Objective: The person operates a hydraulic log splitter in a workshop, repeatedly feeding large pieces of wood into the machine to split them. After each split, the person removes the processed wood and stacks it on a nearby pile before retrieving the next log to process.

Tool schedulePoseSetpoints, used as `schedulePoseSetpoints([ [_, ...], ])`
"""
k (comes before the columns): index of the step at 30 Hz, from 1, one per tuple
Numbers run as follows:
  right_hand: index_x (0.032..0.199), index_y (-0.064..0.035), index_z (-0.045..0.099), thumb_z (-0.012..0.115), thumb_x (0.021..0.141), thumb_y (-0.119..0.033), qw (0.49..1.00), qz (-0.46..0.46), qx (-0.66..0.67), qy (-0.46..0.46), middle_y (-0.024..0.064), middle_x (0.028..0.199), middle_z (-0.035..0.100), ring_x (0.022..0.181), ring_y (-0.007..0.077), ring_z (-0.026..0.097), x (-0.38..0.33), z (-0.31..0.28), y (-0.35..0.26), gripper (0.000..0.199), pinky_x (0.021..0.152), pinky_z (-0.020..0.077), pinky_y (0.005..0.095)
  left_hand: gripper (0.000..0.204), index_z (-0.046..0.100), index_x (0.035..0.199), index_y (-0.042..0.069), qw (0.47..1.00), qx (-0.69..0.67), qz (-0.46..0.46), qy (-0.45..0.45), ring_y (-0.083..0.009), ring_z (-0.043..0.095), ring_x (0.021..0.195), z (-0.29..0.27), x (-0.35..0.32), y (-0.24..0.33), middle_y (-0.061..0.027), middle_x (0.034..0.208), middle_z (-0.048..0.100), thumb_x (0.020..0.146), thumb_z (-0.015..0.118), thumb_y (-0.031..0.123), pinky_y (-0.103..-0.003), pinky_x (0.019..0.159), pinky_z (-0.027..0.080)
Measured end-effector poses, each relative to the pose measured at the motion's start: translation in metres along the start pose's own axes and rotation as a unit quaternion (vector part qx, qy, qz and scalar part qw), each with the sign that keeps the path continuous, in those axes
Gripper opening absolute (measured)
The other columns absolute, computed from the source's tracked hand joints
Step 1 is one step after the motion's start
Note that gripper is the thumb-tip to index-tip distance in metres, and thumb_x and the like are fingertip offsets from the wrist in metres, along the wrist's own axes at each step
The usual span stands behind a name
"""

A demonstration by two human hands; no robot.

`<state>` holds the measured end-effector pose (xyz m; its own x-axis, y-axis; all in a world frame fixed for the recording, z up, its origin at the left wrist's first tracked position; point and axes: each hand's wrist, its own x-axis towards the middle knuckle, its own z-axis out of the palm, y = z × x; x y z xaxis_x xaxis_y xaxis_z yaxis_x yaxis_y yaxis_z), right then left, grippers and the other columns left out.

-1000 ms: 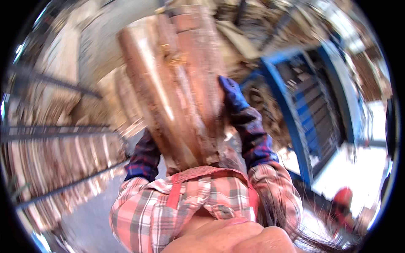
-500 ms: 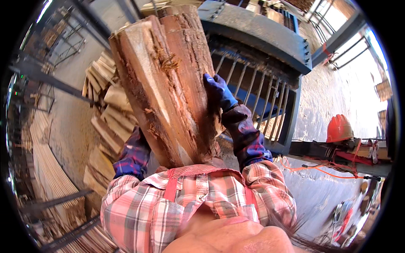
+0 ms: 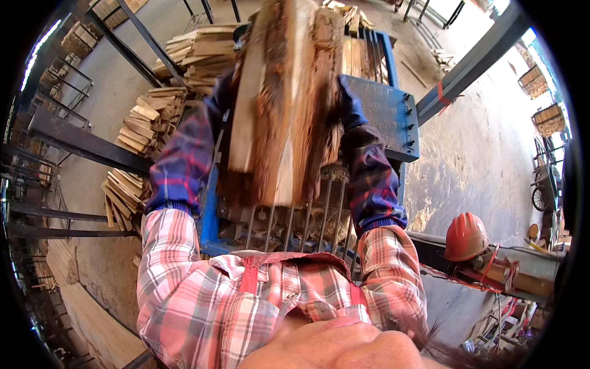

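- A thick split log (image 3: 289,104), rough with bark and pale splintered faces, stands roughly upright in front of the person's chest, raised above a blue metal machine (image 3: 384,114).
- The left hand (image 3: 224,89), in a dark blue glove, presses against the log's left side; most of it is hidden behind the wood, so how far the fingers curl cannot be told.
- The right hand (image 3: 347,98), gloved the same way, clasps the log's right edge, fingers wrapped against the bark.
- Both forearms wear dark plaid oversleeves over a pink plaid shirt.
- Below the log, a row of thin metal bars (image 3: 307,218) runs along the machine's near side.
- Left of the machine, stacks of split wood planks (image 3: 144,123) lie on the concrete floor.
- At lower right, an orange hard hat (image 3: 465,235) rests on a beam.
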<state>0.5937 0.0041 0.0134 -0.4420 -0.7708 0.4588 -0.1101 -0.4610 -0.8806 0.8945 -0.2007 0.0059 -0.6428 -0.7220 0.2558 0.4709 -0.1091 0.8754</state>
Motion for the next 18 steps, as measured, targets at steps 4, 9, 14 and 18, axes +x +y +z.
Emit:
schedulePoseSetpoints([
  [4, 0.144, 0.0088, 0.022, 0.078, 0.074, -0.05, 0.883, -0.177, -0.433, 0.045, 0.0261, 0.139, 0.045, 0.128, 0.0338, 0.046, 0.107, 0.0, 0.106, 0.108, 0.11, 0.0347, 0.0355, 0.039, 0.058, 0.125, 0.002, 0.916, 0.393, 0.075, -0.027, -0.015, 0.06, 0.095, 0.022, 0.18, -0.014, -0.0059, 0.111, 0.064, 0.1, 0.046, 0.03, -0.029, 0.087, 0.047],
  [9, 0.133, 0.0067, 0.04, 0.078, 0.071, -0.053, 0.975, 0.041, -0.213, 0.039, 0.0249, 0.122, 0.058, 0.114, 0.0344, 0.057, 0.114, 0.031, 0.054, 0.094, 0.099, 0.0425, 0.0387, 0.044, 0.054, 0.127, -0.003, 0.852, 0.515, 0.083, 0.036, -0.0245, 0.053, 0.122, 0.081, 0.169, -0.051, -0.017, 0.13, 0.057, 0.099, 0.05, 0.029, -0.03, 0.105, 0.04],
  [14, 0.126, 0.0073, 0.048, 0.074, 0.081, -0.043, 0.988, 0.153, 0.021, 0.017, 0.0145, 0.104, 0.065, 0.096, 0.0219, 0.063, 0.134, -0.007, 0.08, 0.072, 0.082, 0.0508, 0.0356, 0.037, 0.059, 0.118, 0.002, 0.654, 0.69, 0.299, 0.078, -0.0352, 0.059, 0.106, 0.09, 0.15, -0.089, -0.0202, 0.115, 0.062, 0.086, 0.057, 0.02, -0.041, 0.096, 0.046],
  [18, 0.112, 0.0012, 0.061, 0.073, 0.084, -0.033, 0.971, 0.235, 0.036, -0.009, 0.0072, 0.095, 0.067, 0.075, 0.0185, 0.065, 0.166, -0.023, 0.102, 0.045, 0.066, 0.0531, 0.032, 0.04, 0.058, 0.124, 0.004, 0.721, 0.649, 0.231, 0.076, -0.0345, 0.056, 0.114, 0.116, 0.173, -0.104, -0.0203, 0.122, 0.059, 0.087, 0.055, 0.02, -0.041, 0.1, 0.043],
])
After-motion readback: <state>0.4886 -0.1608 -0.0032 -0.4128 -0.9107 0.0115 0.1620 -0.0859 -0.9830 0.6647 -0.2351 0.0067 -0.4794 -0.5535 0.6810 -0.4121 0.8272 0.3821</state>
